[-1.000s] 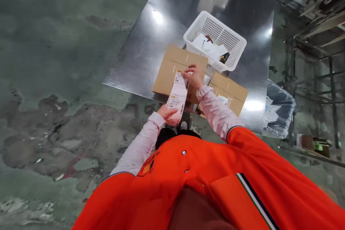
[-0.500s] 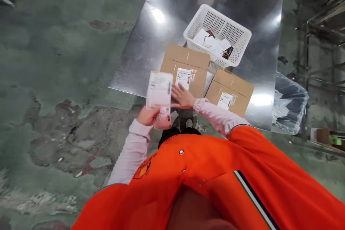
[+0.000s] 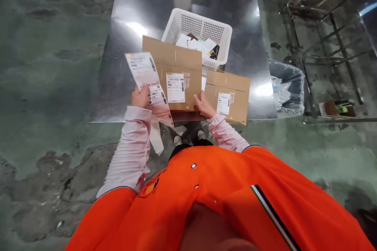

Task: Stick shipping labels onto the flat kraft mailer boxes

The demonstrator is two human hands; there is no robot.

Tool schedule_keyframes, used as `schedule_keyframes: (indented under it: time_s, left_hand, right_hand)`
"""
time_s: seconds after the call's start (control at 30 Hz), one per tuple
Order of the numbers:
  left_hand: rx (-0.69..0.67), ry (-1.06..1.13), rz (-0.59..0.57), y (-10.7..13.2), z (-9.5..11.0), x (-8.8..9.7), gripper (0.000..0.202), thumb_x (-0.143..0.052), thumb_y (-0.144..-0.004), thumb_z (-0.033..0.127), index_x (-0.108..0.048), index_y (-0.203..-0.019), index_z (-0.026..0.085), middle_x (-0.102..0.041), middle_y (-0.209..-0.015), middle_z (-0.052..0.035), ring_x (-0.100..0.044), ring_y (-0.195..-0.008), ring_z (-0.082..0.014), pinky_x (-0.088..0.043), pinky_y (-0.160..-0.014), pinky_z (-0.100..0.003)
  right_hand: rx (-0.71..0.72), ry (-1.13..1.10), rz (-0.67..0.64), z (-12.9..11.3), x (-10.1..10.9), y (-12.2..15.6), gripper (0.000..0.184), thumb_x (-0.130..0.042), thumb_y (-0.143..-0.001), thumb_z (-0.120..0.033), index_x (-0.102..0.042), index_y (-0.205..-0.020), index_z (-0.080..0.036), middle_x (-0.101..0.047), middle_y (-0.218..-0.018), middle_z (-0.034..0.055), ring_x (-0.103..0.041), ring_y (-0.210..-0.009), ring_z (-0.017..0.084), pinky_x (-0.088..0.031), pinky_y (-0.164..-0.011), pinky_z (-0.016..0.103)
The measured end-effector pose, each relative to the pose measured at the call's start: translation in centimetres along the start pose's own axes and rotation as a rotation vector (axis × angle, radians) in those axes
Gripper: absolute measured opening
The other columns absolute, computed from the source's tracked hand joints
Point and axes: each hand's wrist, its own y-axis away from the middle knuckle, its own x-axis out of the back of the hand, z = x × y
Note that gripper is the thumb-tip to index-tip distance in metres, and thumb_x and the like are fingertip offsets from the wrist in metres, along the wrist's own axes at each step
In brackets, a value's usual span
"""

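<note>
My left hand (image 3: pixel 140 97) is closed on a strip of printed labels (image 3: pixel 147 80), held up over the left side of a shiny metal table (image 3: pixel 123 47). A loose tail of backing paper hangs from the strip below my wrist. My right hand (image 3: pixel 203 105) rests with fingers stretched against the near right corner of a cardboard box (image 3: pixel 173 68) that carries a white shipping label (image 3: pixel 175 87). A second, smaller cardboard box (image 3: pixel 228 96) with its own label lies just to the right.
A white perforated plastic basket (image 3: pixel 218 33) with papers and small items stands behind the boxes. A clear plastic bag (image 3: pixel 287 86) with waste hangs off the table's right end. Metal racking stands at the far right. The floor is worn green concrete.
My left hand has lifted the label strip up and to the left. My right hand has slid down from the box's top to its near right corner. A label now sits on the left box.
</note>
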Motion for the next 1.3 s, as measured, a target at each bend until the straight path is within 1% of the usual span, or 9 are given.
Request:
schedule_keyframes:
  time_s: [0.13, 0.23, 0.3, 0.47, 0.6, 0.73, 1.03, 1.13, 1.3]
  left_hand:
    - [0.061, 0.351, -0.229, 6.2, 3.4, 0.0, 0.035, -0.05, -0.101, 0.04, -0.07, -0.111, 0.013, -0.075, -0.11, -0.009, -0.068, -0.114, -0.0264, -0.057, -0.098, -0.038]
    - [0.078, 0.506, -0.275, 8.9, 2.3, -0.8, 0.048, -0.076, -0.078, 0.054, -0.069, -0.107, 0.017, -0.074, -0.108, -0.009, -0.071, -0.107, -0.0291, -0.059, -0.094, -0.041]
    - [0.075, 0.525, -0.265, 10.2, 0.5, -1.6, 0.063, -0.088, -0.06, 0.057, -0.067, -0.106, 0.019, -0.075, -0.107, -0.009, -0.071, -0.103, -0.0294, -0.059, -0.092, -0.04]
    - [0.05, 0.337, -0.416, 13.2, -1.9, -3.0, 0.07, -0.088, -0.054, 0.062, -0.07, -0.103, 0.016, -0.076, -0.1, -0.0111, -0.071, -0.097, -0.0296, -0.058, -0.088, -0.038]
    - [0.02, 0.361, -0.535, 13.1, -2.0, -2.7, 0.071, -0.091, -0.05, 0.056, -0.073, -0.103, 0.013, -0.075, -0.107, -0.0138, -0.068, -0.109, -0.0317, -0.053, -0.098, -0.039]
    - [0.133, 0.484, -0.339, 11.7, -3.5, -2.5, 0.064, -0.093, -0.044, 0.054, -0.074, -0.088, 0.013, -0.076, -0.091, -0.0104, -0.069, -0.086, -0.0248, -0.055, -0.085, -0.037]
    - [0.095, 0.384, 0.054, 12.7, -5.3, -3.8, 0.052, -0.079, -0.07, 0.053, -0.043, -0.053, 0.02, -0.049, -0.052, 0.003, -0.049, -0.056, -0.0118, -0.043, -0.059, -0.025]
    - [0.159, 0.44, -0.077, 11.1, -6.2, -3.8, 0.04, -0.089, -0.058, 0.043, -0.061, -0.072, 0.018, -0.066, -0.071, 0.0003, -0.062, -0.074, -0.0165, -0.05, -0.075, -0.028]
    - [0.38, 0.548, -0.365, 8.6, -10.0, -3.7, 0.068, -0.097, -0.032, 0.037, -0.072, -0.089, 0.012, -0.076, -0.091, -0.0118, -0.07, -0.086, -0.0282, -0.054, -0.089, -0.044]
  right_hand:
    - [0.006, -0.231, 0.397, 5.8, 8.2, 2.9, 0.076, -0.043, -0.091, -0.074, -0.056, -0.13, -0.009, -0.067, -0.126, 0.0192, -0.064, -0.115, 0.025, -0.051, -0.106, 0.043]
    - [-0.14, -0.041, 0.494, 9.2, 14.7, 5.5, 0.065, -0.056, -0.089, -0.064, -0.061, -0.122, -0.009, -0.069, -0.116, 0.0198, -0.066, -0.108, 0.028, -0.054, -0.099, 0.047]
    - [-0.204, 0.068, 0.47, 9.0, 15.9, 6.6, 0.068, -0.071, -0.08, -0.059, -0.061, -0.123, -0.007, -0.066, -0.12, 0.0237, -0.064, -0.111, 0.031, -0.054, -0.098, 0.049]
    - [0.115, -0.276, -0.232, 0.7, 7.8, 7.9, 0.089, -0.089, -0.057, -0.061, -0.064, -0.129, -0.015, -0.068, -0.127, 0.0158, -0.068, -0.107, 0.029, -0.057, -0.096, 0.045]
    - [0.18, -0.576, -0.252, -4.0, 1.7, 9.4, 0.065, -0.07, -0.077, -0.071, -0.073, -0.113, -0.018, -0.074, -0.118, 0.0101, -0.07, -0.107, 0.027, -0.056, -0.099, 0.043]
    - [0.196, -0.35, -0.42, -4.3, 1.5, 8.9, 0.059, -0.082, -0.067, -0.062, -0.077, -0.101, -0.014, -0.078, -0.1, 0.0093, -0.073, -0.092, 0.027, -0.058, -0.085, 0.039]
    - [0.36, 0.015, -0.279, -7.1, 1.6, 5.2, 0.022, -0.073, -0.086, -0.034, -0.082, -0.094, -0.016, -0.077, -0.085, 0.0058, -0.069, -0.075, 0.02, -0.052, -0.071, 0.032]
    - [0.417, 0.035, -0.253, -7.4, 0.4, 2.1, 0.021, -0.075, -0.085, -0.037, -0.081, -0.087, -0.017, -0.076, -0.096, 0.0077, -0.07, -0.088, 0.022, -0.054, -0.082, 0.034]
    - [0.396, 0.271, -0.026, -7.0, -2.9, -7.1, 0.027, -0.076, -0.082, -0.041, -0.08, -0.092, -0.017, -0.065, -0.126, 0.0111, -0.058, -0.119, 0.028, -0.045, -0.108, 0.048]
